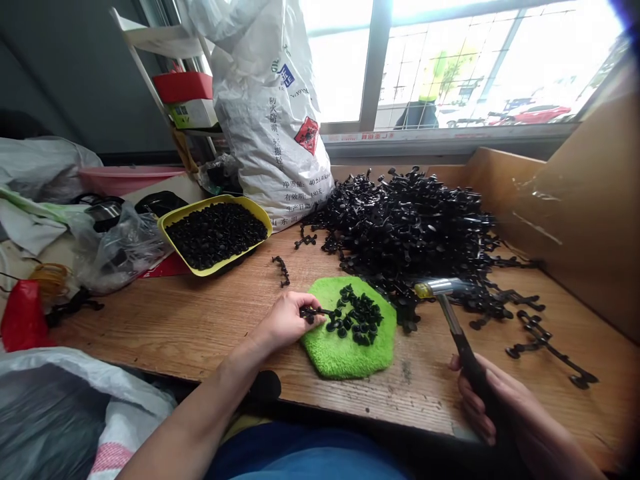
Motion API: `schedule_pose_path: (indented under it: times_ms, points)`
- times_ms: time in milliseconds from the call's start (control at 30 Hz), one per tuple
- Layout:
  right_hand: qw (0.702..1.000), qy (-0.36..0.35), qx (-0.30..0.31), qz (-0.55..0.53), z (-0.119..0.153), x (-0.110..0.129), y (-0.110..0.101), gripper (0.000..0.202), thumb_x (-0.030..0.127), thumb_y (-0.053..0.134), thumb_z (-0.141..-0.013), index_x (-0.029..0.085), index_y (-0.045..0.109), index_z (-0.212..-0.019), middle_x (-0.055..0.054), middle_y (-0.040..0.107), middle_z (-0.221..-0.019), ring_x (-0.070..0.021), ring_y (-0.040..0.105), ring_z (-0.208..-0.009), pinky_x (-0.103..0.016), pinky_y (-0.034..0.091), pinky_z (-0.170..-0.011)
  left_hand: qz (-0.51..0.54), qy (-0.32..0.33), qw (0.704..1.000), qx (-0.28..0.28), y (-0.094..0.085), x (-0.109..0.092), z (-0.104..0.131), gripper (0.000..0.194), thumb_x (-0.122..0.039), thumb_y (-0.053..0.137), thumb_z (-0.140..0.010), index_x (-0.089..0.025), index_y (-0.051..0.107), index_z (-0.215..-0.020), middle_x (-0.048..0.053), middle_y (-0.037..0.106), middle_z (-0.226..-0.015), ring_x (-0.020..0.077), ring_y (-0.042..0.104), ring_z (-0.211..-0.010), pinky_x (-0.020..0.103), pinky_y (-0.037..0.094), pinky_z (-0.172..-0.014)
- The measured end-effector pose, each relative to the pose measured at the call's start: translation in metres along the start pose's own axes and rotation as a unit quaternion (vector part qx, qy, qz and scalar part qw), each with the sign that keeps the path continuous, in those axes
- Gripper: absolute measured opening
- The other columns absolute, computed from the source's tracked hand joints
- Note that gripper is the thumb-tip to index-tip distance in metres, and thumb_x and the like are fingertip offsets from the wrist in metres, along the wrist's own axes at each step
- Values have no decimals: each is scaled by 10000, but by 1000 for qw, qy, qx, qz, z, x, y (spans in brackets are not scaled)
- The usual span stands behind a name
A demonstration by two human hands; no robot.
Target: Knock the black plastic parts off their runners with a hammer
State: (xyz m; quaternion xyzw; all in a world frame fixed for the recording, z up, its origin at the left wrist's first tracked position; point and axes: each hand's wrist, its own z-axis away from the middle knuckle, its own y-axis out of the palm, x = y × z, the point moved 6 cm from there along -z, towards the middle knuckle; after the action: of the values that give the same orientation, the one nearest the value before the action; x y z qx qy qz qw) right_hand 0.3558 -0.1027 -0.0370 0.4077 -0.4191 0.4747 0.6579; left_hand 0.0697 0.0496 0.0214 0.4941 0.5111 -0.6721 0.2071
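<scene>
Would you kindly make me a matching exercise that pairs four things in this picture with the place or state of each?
1. Hammer
2. Yellow tray
3. Green cloth
4. White sack

A. Lying flat beneath loose black pieces
B. Standing upright near the window
C. Held in the right hand
D. Filled with small black parts

Pairs: 1-C, 2-D, 3-A, 4-B

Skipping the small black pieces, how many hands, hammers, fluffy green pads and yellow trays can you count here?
Hands: 2 (left hand, right hand)
Hammer: 1
Fluffy green pad: 1
Yellow tray: 1
Total: 5
</scene>
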Motion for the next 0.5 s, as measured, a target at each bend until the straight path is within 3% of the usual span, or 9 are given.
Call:
schedule_pose_path:
  times_ms: [100,167,300,400,500]
  points:
    - [999,-9,21,-46,5,6,8,342,559,580,-728,240,551,-847,36,438,-510,-82,347,-352,-203,305,-324,-69,-21,996,-56,-2,4,-9,162,-308,651,-664,-153,615,-632,-21,500,-565,116,431,-566,214,288,-521]
    - [998,-15,9,-61,9,10,10,317,529,589,-737,236,559,-852,36,436,-522,-76,352,-368,-191,295,-337,-55,-29,995,-79,-6,6,-10,129,-265,666,-639,-155,599,-642,-25,508,-585,110,427,-572,211,293,-532]
    - [998,-4,12,-63,8,7,8,307,531,572,-755,241,561,-857,36,442,-524,-80,351,-371,-191,295,-338,153,-44,986,-49,-12,4,3,242,-220,671,-664,-162,604,-889,-18,538,-747,99,457,-669,192,349,-614]
    - [998,4,33,-61,6,3,6,314,548,559,-759,248,559,-854,36,449,-522,-86,346,-362,-204,303,-333,326,-67,942,-50,-19,4,16,277,-268,600,-768,-156,601,-1021,5,534,-794,96,475,-715,197,380,-666]
    - [997,-5,40,-65,7,5,6,304,538,559,-764,251,557,-866,36,448,-532,-87,349,-370,-205,310,-340,410,-91,906,-46,-20,6,23,257,-285,607,-782,-131,633,-985,26,561,-796,92,499,-679,211,408,-645]
